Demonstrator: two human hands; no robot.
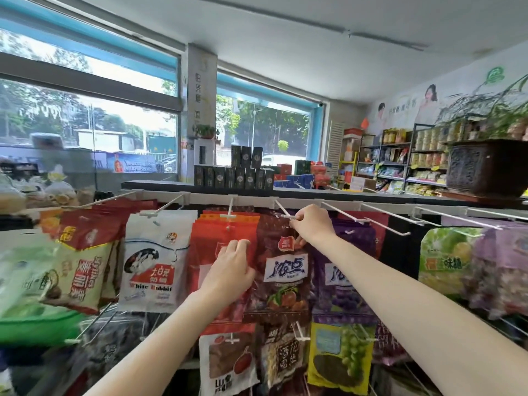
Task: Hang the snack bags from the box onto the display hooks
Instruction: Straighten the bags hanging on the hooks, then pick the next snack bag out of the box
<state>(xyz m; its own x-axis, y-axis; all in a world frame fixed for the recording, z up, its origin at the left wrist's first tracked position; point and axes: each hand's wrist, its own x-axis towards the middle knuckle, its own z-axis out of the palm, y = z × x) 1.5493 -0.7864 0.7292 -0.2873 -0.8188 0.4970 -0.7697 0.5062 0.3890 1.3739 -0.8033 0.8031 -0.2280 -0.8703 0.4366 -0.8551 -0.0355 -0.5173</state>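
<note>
A dark brown snack bag with a white label and fruit picture hangs at the tip of a white display hook in the middle of the top row. My right hand pinches the hook's tip and the bag's top edge. My left hand grips the bag's left edge at mid height, beside a red bag. A purple bag hangs just right of it. No box is in view.
Other filled hooks run along the rail: a white rabbit bag, cream and red bags at left, green and lilac bags at right. A lower row of bags hangs beneath. Dark boxes stand on the counter behind.
</note>
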